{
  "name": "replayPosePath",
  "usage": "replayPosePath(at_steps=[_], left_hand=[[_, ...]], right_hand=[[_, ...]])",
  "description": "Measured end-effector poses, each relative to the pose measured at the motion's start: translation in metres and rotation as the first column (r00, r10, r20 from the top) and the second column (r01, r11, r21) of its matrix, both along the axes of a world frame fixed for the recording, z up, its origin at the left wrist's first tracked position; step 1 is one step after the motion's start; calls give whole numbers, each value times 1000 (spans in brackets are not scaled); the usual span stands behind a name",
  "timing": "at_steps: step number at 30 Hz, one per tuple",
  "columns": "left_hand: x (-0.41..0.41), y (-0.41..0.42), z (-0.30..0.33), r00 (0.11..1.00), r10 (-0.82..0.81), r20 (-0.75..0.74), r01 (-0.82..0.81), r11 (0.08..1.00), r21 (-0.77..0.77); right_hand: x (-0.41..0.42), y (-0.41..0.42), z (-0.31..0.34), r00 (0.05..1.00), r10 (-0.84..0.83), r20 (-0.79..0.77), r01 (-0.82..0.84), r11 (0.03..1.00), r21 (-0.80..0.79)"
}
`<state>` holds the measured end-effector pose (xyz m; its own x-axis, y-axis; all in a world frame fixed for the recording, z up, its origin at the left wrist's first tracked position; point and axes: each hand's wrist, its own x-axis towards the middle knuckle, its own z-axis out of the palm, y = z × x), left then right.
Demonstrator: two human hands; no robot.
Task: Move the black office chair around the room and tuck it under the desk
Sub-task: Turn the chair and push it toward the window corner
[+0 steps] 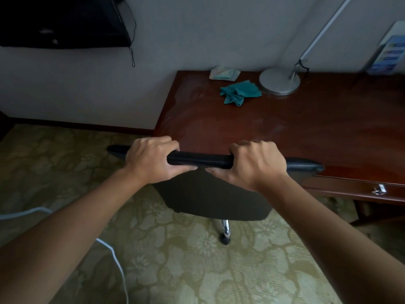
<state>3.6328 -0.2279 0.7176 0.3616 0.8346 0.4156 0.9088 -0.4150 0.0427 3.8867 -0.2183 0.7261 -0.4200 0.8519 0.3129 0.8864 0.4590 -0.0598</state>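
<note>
The black office chair [210, 194] stands in front of me with its backrest facing me and its top edge against the front left corner of the dark red wooden desk [285, 132]. My left hand [151, 159] and my right hand [254, 163] both grip the padded top edge of the backrest, side by side. One chrome leg with a black caster [225, 234] shows below the backrest. The seat is hidden behind the backrest.
On the desk lie a teal cloth [238, 93], a pale folded packet [223, 73], a silver lamp base [279, 82] and a leaflet stand [388, 51]. A drawer handle [379, 189] sits on the desk front. A white cable [116, 262] crosses the patterned carpet. A dark screen [61, 20] hangs on the wall.
</note>
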Motion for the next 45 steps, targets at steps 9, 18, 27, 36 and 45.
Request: replayPosePath(at_steps=[9,18,27,36,45], left_hand=[[8,-9,3,999,43,-19,-43,999,-4],[37,-37,15,996,86,-39,-93,961,-260],[256,-65,19,891,-236,388,340,913,-227],[517,-159,19,732,-534,424,664,699,-266],[793,-400,29,316,-824,471,939,201,-278]], right_hand=[[4,-4,-1,1000,-2,-16,2,1000,1],[35,-32,7,982,107,-153,-126,984,-122],[172,-99,13,666,-434,-606,318,901,-295],[414,-281,10,332,-769,-546,721,580,-378],[610,-587,-3,-237,-825,-514,898,16,-439]])
